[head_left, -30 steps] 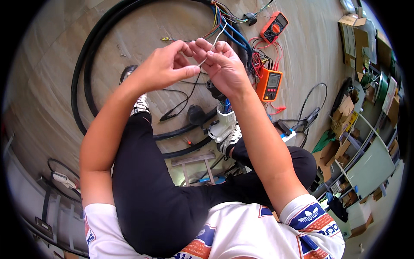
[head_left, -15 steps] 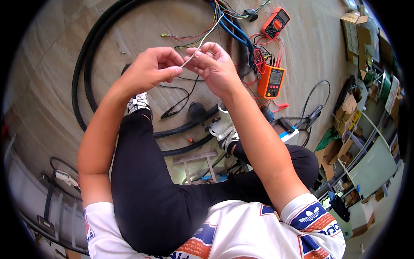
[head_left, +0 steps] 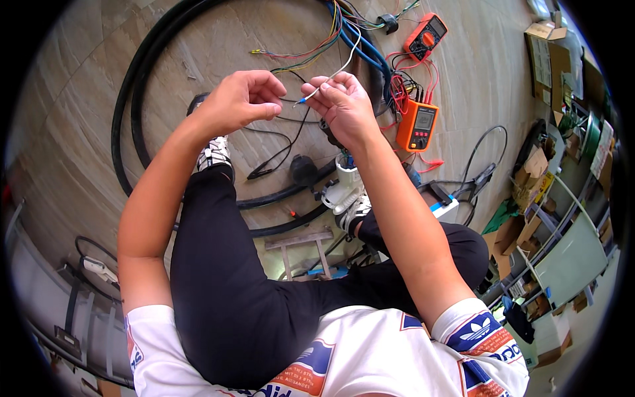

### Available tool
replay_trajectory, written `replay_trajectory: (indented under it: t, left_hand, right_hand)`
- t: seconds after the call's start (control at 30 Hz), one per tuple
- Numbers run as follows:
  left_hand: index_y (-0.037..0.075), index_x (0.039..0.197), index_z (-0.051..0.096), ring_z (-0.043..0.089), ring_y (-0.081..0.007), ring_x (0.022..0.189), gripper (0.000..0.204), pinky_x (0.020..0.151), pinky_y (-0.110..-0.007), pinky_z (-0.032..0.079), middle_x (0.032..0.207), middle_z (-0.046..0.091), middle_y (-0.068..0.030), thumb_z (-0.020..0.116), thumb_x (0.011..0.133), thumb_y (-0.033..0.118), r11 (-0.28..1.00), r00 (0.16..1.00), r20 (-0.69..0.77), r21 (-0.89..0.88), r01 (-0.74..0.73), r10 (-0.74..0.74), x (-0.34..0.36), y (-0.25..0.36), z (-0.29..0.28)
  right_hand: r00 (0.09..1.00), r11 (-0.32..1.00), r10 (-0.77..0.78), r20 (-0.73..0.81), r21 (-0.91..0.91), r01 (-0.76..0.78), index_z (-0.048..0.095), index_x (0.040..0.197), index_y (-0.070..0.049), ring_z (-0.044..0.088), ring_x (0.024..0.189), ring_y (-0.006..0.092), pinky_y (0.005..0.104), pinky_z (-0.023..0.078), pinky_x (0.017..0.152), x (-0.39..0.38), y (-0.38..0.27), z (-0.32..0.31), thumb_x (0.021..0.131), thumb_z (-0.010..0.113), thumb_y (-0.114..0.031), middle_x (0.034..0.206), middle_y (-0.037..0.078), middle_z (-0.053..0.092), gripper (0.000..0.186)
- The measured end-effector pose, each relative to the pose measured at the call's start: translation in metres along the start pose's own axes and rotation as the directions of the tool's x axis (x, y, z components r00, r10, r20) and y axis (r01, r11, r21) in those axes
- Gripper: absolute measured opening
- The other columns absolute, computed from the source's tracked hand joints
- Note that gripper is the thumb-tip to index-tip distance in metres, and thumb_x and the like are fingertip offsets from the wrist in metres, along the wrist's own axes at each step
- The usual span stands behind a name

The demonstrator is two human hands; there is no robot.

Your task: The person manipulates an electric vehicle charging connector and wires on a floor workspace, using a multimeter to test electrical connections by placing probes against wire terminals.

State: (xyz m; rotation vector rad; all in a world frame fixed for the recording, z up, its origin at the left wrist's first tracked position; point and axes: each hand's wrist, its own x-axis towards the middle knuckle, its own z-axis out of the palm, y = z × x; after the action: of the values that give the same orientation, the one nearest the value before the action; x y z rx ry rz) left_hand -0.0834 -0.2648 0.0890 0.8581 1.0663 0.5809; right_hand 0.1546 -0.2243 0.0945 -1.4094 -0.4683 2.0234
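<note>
A white wire (head_left: 348,61) runs down from a bundle of coloured wires (head_left: 335,21) into my right hand (head_left: 344,106), pinched between thumb and fingers. Its end, with a small blue terminal (head_left: 300,101) and a bare tip, sticks out toward my left hand. My left hand (head_left: 241,99) is just left of that tip, thumb and fingers apart, nothing visible between them. Other thin wires with yellow ends (head_left: 255,51) hang loose over the floor beyond my hands.
Thick black cable (head_left: 126,99) coils around on the tiled floor. Two orange meters, one upper (head_left: 425,38) and one lower (head_left: 417,126), lie at the right with red and black leads. A white plastic part (head_left: 341,190) stands by my foot. Cardboard boxes (head_left: 548,56) line the right side.
My left fingers have come off the white wire's end. My right hand has shifted slightly right with the wire, and the blue terminal now shows.
</note>
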Motion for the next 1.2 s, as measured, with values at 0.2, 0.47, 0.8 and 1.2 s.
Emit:
replay_trajectory:
  t: [0.2,0.47,0.8,1.2]
  left_hand:
    - [-0.001,0.112,0.066,0.069,-0.0144,0.089,0.027,0.080,-0.031,0.056,0.096,0.073,-0.0080,0.074,0.090,0.013,0.931,0.999,-0.043,0.364,0.002,0.015,0.013,-0.011,-0.005]
    - [0.000,0.113,0.067,0.072,-0.0221,0.095,0.028,0.085,-0.036,0.056,0.101,0.075,-0.0125,0.070,0.092,0.018,0.868,0.986,-0.149,0.496,0.008,0.076,0.049,-0.033,-0.018]
    - [0.001,0.116,0.067,0.068,-0.0180,0.088,0.026,0.081,-0.032,0.055,0.096,0.072,-0.0097,0.068,0.094,0.016,0.894,0.969,-0.129,0.426,-0.139,0.212,0.057,-0.006,-0.001]
    - [0.007,0.113,0.068,0.062,-0.0170,0.082,0.035,0.069,-0.029,0.050,0.097,0.064,-0.0057,0.077,0.080,0.003,0.552,0.640,-0.049,0.558,-0.620,0.767,0.038,0.054,0.051]
  right_hand:
    - [0.984,0.993,0.022,0.178,0.111,-0.042,0.044,0.120,-0.005,0.070,0.103,0.0310,0.0427,0.058,0.091,0.011,0.000,-0.017,0.093,0.064,0.001,0.115,0.016,0.064,0.034]
    - [0.916,0.939,0.103,0.388,0.266,-0.218,0.042,0.144,-0.006,0.065,0.083,0.0188,0.0374,0.055,0.083,0.007,-0.010,-0.022,0.089,0.071,0.001,0.101,0.008,0.065,0.062]
    - [0.830,0.865,0.082,0.551,0.374,-0.334,0.043,0.148,-0.008,0.060,0.076,0.0119,0.0352,0.048,0.083,0.012,-0.017,-0.025,0.087,0.072,0.001,0.096,0.005,0.062,0.068]
    - [0.922,0.896,0.046,0.384,0.393,-0.208,0.048,0.142,-0.005,0.068,0.092,0.0233,0.0408,0.055,0.088,0.018,-0.014,-0.013,0.088,0.069,0.000,0.107,0.010,0.068,0.058]
